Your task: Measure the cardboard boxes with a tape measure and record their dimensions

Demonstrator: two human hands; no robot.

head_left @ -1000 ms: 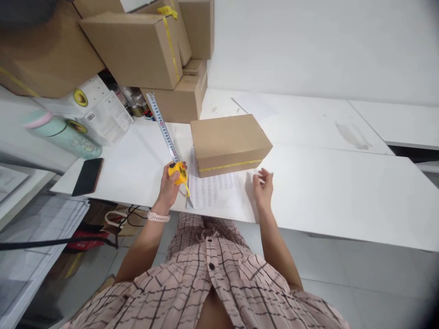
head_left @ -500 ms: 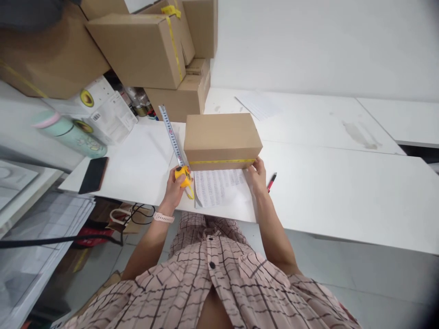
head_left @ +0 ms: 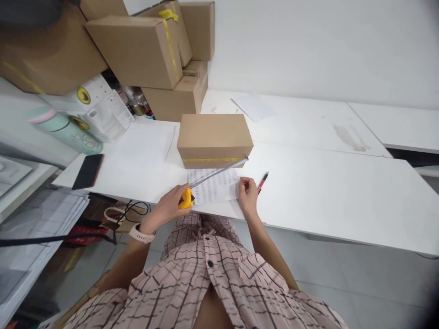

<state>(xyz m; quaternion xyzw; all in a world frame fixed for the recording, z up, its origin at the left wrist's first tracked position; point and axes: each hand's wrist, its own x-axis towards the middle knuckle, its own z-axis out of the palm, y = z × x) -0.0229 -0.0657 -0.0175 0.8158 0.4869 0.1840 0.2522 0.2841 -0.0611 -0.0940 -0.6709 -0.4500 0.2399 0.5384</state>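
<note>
My left hand (head_left: pixel 170 202) is closed around a yellow tape measure (head_left: pixel 187 199) near the table's front edge. Its extended blade (head_left: pixel 219 172) slants up to the right, across the printed sheet (head_left: pixel 212 189) and the front of a closed cardboard box (head_left: pixel 214 132). Yellow tape runs along that box's lower front side. At the right edge of the sheet, my right hand (head_left: pixel 248 194) has its fingers curled together; whether they pinch the paper is hidden. A red and black pen (head_left: pixel 263 182) lies just right of this hand.
Stacked cartons (head_left: pixel 137 50) rise at the back left. In front of them are white avocado-printed boxes (head_left: pixel 106 114) and a mint-green bottle (head_left: pixel 68 132). A dark phone (head_left: pixel 88 172) lies at the table's left end, and another paper (head_left: pixel 254 107) sits behind the box.
The tape blade has swung from left of the box to across its front. My left hand has turned and lowered slightly. My right hand has come off the box's corner, down to the sheet.
</note>
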